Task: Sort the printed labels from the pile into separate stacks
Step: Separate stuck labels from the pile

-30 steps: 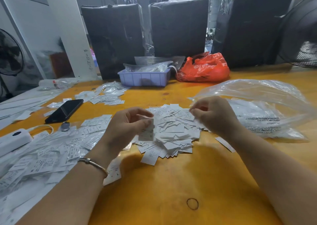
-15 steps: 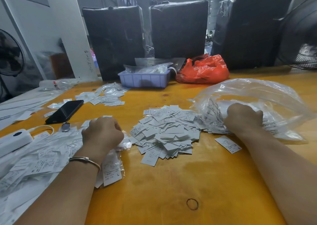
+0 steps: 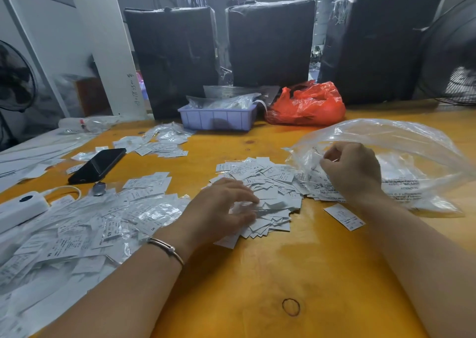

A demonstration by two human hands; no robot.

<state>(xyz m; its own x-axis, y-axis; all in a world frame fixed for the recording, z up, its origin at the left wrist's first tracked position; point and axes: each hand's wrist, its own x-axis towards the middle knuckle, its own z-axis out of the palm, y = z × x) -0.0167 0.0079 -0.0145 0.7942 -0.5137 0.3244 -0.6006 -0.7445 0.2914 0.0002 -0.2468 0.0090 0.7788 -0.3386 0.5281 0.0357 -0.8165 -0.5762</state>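
Sorting looked only partly done: a loose pile of labels [image 3: 260, 190] lay at the centre of the yellow bench [image 3: 257, 273], while bagged labels [image 3: 103, 221] spread across the lower left and a smaller group [image 3: 164, 144] sat further back, left of centre. One stray label [image 3: 343, 216] lay just right of the pile. The left hand [image 3: 221, 209] rested on the pile's near-left edge, fingers spread and nearly straight, grip released. The right hand [image 3: 353, 170], at centre right, had its fingers curled, pinching the clear plastic bag [image 3: 412, 142].
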